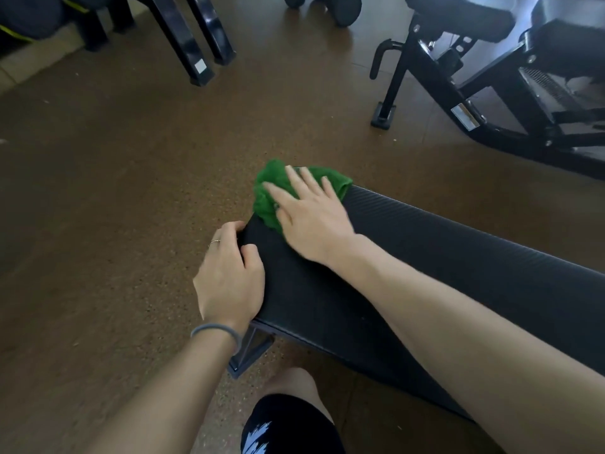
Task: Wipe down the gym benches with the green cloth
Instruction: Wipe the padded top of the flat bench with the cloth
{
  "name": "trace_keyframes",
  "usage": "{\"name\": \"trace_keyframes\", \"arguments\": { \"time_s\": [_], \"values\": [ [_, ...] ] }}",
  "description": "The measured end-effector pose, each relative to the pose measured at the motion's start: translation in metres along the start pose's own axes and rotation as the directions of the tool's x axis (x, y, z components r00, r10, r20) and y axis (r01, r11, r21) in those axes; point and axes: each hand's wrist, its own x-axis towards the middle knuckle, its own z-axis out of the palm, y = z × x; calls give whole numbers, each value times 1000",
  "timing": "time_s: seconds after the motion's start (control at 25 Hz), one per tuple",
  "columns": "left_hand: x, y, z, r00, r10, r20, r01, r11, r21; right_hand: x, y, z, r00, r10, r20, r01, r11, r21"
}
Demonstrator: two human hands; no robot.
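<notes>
L hand (pixel 229 276) fingers curled on bench (pixel 425 257) end; R hand (pixel 311 217) (fingers flat) presses green cloth (pixel 268 191).

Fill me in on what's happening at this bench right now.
A person is wiping a black gym bench. The right hand presses a green cloth flat against the far corner of the pad, fingers spread. The left hand grips the bench's near end edge. Other black equipment stands on the brown floor beyond.

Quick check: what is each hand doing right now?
Left hand: fingers curled over the bench end, gripping it.
Right hand: open, pressing the green cloth.
</notes>
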Motion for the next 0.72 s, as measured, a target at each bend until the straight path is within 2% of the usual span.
{"name": "trace_keyframes", "arguments": {
  "time_s": [0.12,0.24,0.36,0.48,0.56,0.72],
  "values": [
    [-1,3,-1,994,-104,-42,101,992,-71,-13,-29,11,978,-209,27,208,978,26],
    [-2,5,-2,996,-92,-21,92,996,-12,7,-5,3,967,-256,13,256,967,7],
    [-2,2,-3,998,-59,-10,59,998,25,35,35,-10,997,-73,-10,73,997,21],
    [-1,3,-3,999,-54,-9,54,998,26,24,71,-17,986,164,13,-164,980,113],
    [-2,3,-4,998,-57,-7,57,998,24,-8,94,-19,968,250,-18,-246,962,118],
    [-2,2,-3,999,-54,-3,54,998,13,-84,126,-17,914,364,-180,-356,931,77]
  ]
}}
